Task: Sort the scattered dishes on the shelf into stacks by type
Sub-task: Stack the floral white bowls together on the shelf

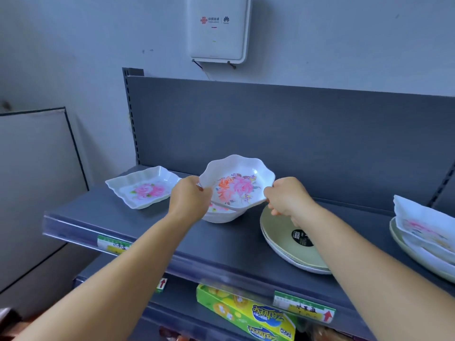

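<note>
A: Hands first. Our left hand (190, 199) has its fingers curled over the left rim of the scalloped floral bowl (237, 187). Our right hand (286, 196) pinches the right rim.

B: Both gripping it, then. Is the bowl set down?

A: No. It's tilted toward us, near edge just over a second bowl (221, 214) of the same white scalloped kind that sits on the shelf (138, 225). Can't tell whether the two touch.

B: Why two hands?

A: We'd guess control. A wavy rim has to line up to nest, and a hand on each side lets us level it. Looks like the nesting step: like onto like.

B: Surroundings?

A: Left and a bit farther back, a square floral dish (144, 187), alone. Just right of the bowls, under our right wrist, a stack of beige round plates (290, 249) with a black sticker. That pile looks sorted already.

B: Far right?

A: Square floral dishes (426, 225) piled on another beige plate (406, 244), cut off by the frame edge. Mixed types, so we judge that still needs splitting, and the lone square dish probably belongs with them.

B: Below?

A: A green and yellow box (246, 313) on the lower shelf. Not ours to sort.
</note>
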Tool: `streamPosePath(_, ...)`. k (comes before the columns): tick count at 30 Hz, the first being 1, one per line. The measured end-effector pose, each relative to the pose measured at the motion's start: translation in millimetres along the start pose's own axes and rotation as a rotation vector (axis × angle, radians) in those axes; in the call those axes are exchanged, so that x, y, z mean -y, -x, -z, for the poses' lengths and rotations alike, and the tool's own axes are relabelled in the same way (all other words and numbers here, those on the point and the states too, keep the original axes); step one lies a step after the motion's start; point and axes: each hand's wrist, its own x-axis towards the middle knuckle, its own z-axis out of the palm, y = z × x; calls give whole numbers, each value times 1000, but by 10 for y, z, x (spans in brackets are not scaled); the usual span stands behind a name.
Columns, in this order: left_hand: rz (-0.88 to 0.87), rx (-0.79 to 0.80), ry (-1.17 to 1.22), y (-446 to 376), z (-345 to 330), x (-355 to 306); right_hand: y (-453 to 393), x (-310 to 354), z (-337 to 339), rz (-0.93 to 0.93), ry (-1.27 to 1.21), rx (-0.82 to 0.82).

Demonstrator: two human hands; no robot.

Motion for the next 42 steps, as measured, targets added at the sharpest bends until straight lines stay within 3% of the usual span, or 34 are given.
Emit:
streamPosePath(10, 89, 28, -222, -379, 101, 231, -265, 127, -474, 22, 353, -17)
streamPosePath(24, 46, 88, -367, -561, 159, 321, -228, 147, -477, 19, 548, 25)
streamPosePath(29, 39, 119, -374, -577, 173, 343, -288, 55, -500, 85, 526, 58)
streamPosePath(38, -13, 81, -158, -500, 201, 387, -242, -25, -442, 123, 522, 55)
streamPosePath(42, -21, 188, -251, -430, 242, 414, -180, -48, -458, 170, 540, 112)
